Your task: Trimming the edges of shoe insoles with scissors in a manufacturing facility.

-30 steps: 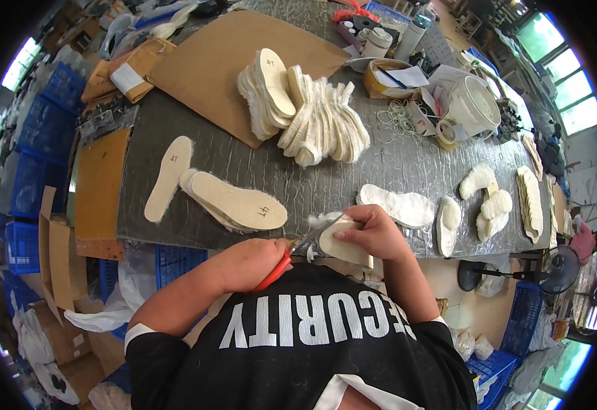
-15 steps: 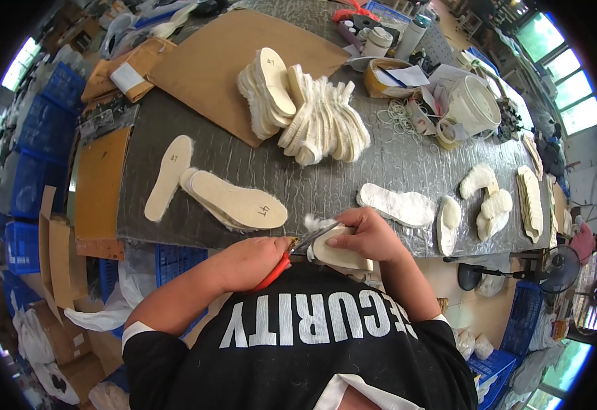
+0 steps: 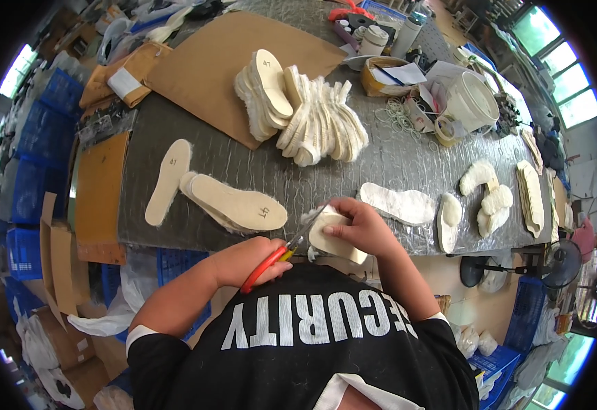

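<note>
My left hand (image 3: 249, 260) is closed round the handles of a pair of scissors (image 3: 266, 268), red and yellow. Their blades point up and right, along the fuzzy edge of a cream insole (image 3: 331, 240). That insole is pinched in my right hand (image 3: 354, 222), thumb on its smooth face, at the table's near edge. White fluff clings to its left rim. Left of it lie two flat insoles (image 3: 233, 203) overlapping, with a single insole (image 3: 169, 181) beside them. A white fleecy insole (image 3: 397, 203) rests just beyond my right hand.
A bundle of fleecy insoles (image 3: 322, 123) stands on brown cardboard (image 3: 203, 75) at the back. Further right are fleecy pieces (image 3: 495, 205), a row of stacked insoles (image 3: 531, 198), a white bucket (image 3: 473, 102) and a small fan (image 3: 559, 265). Blue crates (image 3: 46, 130) line the left.
The insole in my right hand has tilted, showing more of its smooth face. My left hand and the scissors have shifted slightly down and left, the red handle now more exposed.
</note>
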`<act>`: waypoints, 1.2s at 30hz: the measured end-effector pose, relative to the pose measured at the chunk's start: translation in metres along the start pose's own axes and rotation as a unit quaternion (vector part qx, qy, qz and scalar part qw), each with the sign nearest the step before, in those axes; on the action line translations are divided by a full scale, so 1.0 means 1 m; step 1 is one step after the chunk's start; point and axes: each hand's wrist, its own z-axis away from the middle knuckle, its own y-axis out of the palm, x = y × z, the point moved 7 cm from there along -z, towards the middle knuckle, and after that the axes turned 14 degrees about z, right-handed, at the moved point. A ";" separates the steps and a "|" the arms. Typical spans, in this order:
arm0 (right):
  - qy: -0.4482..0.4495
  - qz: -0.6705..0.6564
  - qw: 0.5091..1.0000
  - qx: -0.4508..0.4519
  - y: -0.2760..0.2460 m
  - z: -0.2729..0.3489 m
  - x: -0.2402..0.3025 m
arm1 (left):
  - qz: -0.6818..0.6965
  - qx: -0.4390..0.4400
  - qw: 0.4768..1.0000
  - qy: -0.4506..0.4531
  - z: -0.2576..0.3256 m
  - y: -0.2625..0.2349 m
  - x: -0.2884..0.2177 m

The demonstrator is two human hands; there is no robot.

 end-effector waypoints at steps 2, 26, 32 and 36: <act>-0.093 0.140 0.973 -0.156 -0.016 0.003 0.010 | 0.070 0.004 0.998 -0.004 -0.004 0.001 0.000; 0.067 -0.672 0.728 -0.116 0.089 -0.019 -0.023 | -0.184 -0.175 0.967 0.000 0.020 -0.024 0.000; 0.038 -0.604 0.775 -0.184 0.085 -0.015 -0.017 | -0.197 -0.236 0.951 0.029 0.026 -0.028 0.008; 0.014 -0.576 0.795 -0.190 0.085 -0.014 -0.012 | -0.193 -0.236 0.951 0.057 0.027 -0.030 0.014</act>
